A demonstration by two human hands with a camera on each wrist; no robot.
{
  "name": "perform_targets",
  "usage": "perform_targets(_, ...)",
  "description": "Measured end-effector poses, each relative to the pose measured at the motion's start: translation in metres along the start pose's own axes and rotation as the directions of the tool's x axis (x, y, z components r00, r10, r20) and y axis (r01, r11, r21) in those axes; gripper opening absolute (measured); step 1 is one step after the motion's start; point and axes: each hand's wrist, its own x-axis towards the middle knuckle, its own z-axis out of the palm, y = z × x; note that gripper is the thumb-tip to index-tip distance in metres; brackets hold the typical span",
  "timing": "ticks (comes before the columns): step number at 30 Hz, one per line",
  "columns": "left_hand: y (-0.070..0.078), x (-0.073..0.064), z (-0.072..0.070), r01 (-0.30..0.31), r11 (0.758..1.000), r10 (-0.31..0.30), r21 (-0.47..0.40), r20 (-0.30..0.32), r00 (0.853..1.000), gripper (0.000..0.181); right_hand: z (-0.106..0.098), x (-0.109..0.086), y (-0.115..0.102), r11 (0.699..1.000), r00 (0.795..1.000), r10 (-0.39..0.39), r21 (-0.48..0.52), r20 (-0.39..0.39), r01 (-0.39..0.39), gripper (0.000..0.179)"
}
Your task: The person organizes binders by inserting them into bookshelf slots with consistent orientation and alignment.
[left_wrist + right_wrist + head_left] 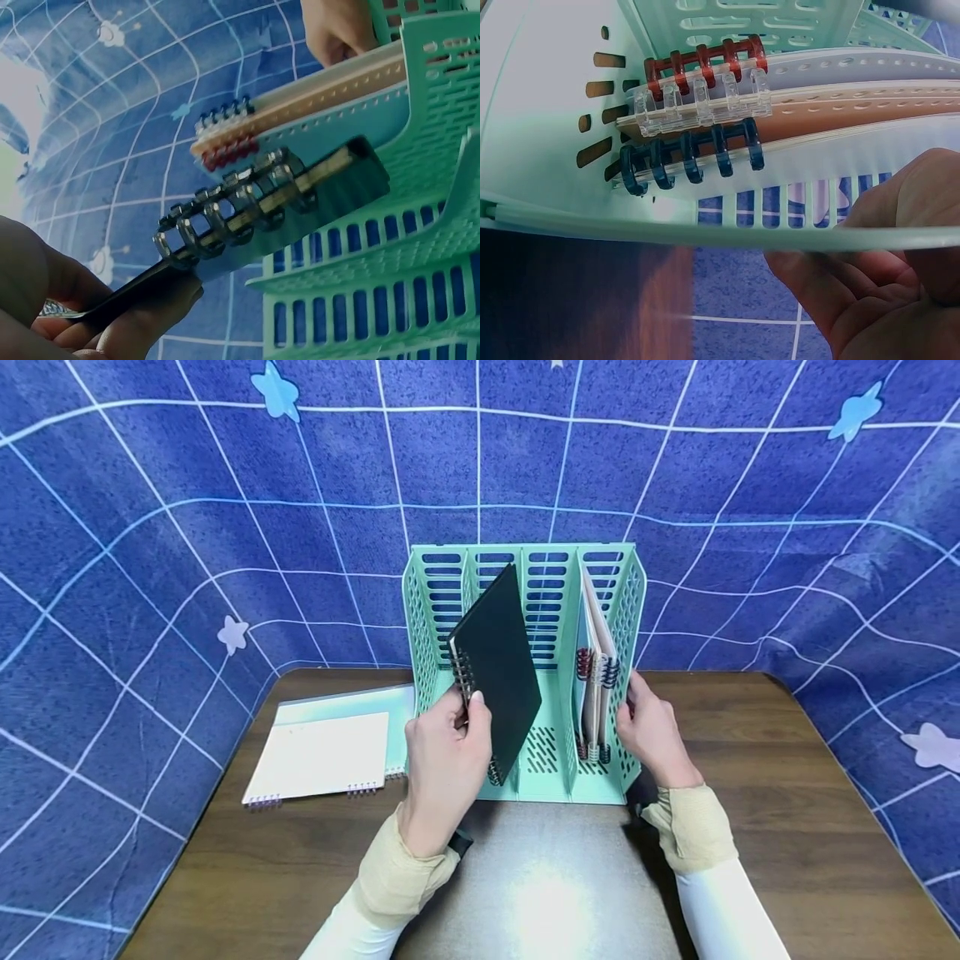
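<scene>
My left hand (447,760) pinches a black spiral notebook (501,668) by its ringed edge, thumb on the near side. It is upright and tilted, in front of the second slot from the left of a mint-green file rack (546,787). In the left wrist view, the notebook's metal rings (225,206) face the camera. At the rack's right side, my right hand (656,727) grips the side wall, its fingers around the rim in the right wrist view. Several ring-bound notebooks (594,693) stand in the rightmost slot, with red rings (705,67), clear rings and dark blue rings (694,156).
Left of the rack, a white-paged spiral notebook (322,756) lies flat over a pale teal one (401,710) on the brown wooden table (810,827). A blue cloth (525,460) with white grid lines and stars hangs behind and beside the table.
</scene>
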Motion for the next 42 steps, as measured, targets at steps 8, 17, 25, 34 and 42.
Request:
perform_targets(8,-0.002,0.003,0.026,0.030,1.000,-0.030,-0.001,0.018,0.999,0.026,0.000,0.001,0.002,1.000,1.000,0.005,-0.007,-0.003,-0.005,0.049)
perform_targets(17,-0.014,0.005,0.056,0.071,0.997,-0.072,0.003,0.039,0.997,0.028,0.001,0.001,0.002,1.000,1.000,0.006,0.000,-0.001,-0.006,0.051)
perform_targets(25,-0.025,0.004,0.078,0.053,0.999,-0.053,0.007,0.023,0.998,0.023,0.003,0.002,0.000,1.000,1.000,0.009,0.008,0.005,-0.009,0.051)
perform_targets(34,-0.039,0.003,0.098,0.035,0.999,-0.035,0.013,-0.021,0.999,0.026,0.002,0.003,0.001,1.000,1.000,0.019,0.007,0.008,-0.019,0.052)
perform_targets(42,-0.050,0.002,0.113,0.049,0.999,-0.049,0.008,-0.028,0.998,0.021,0.000,0.000,0.002,0.999,0.999,0.037,0.011,0.016,-0.037,0.056)
